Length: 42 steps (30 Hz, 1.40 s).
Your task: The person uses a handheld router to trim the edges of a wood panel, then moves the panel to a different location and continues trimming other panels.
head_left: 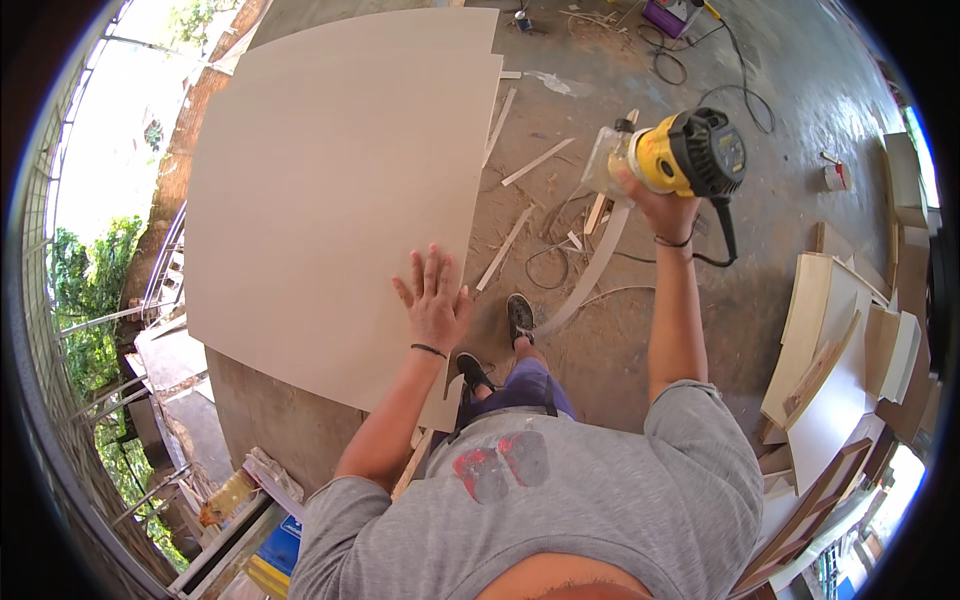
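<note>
My left hand [437, 305] lies flat, fingers spread, on the near right part of a large pale board [340, 190]. Out to the right, my right hand [662, 208] is wrapped round a yellow and black trim router [690, 155]. The router is held on its side off the board, its clear base plate [605, 160] pointing left toward the board's right edge. A black cord [729, 235] hangs from its rear end. The router's bit cannot be made out.
Thin offcut strips [538, 162] and shavings litter the floor right of the board. A cable [745, 90] loops across the floor near a purple box [672, 15]. Stacked panels [830, 340] line the right side, with a small white bucket [836, 178] farther up. Blue packaging [280, 545] sits at lower left.
</note>
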Each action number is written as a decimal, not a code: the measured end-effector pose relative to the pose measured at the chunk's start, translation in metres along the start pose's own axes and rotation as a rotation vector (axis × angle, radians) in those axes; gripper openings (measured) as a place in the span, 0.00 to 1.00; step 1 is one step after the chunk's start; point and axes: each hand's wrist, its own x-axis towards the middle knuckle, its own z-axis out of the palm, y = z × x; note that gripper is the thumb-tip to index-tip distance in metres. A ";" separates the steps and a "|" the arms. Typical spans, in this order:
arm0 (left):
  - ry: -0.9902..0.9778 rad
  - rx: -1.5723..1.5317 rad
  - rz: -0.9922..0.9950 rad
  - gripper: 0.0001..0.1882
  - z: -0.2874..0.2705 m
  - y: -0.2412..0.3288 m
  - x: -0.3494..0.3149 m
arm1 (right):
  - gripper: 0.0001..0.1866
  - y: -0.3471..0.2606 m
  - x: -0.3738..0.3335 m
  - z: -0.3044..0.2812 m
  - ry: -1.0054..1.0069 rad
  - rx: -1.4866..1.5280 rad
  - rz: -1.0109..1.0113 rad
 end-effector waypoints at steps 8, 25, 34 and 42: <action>-0.190 -0.857 0.025 0.24 -0.010 0.130 0.019 | 0.30 -0.026 -0.031 0.011 -0.171 -0.033 0.025; -0.281 -0.745 0.236 0.31 -0.038 0.049 -0.072 | 0.18 -0.048 -0.024 0.040 -0.206 -0.118 -0.110; -0.219 -0.088 -0.016 0.53 -0.082 -0.099 -0.177 | 0.27 -0.066 -0.136 0.103 -0.537 -0.043 -0.042; -0.185 0.059 0.054 0.58 -0.056 -0.115 -0.185 | 0.32 -0.112 -0.250 0.080 -0.519 0.013 0.221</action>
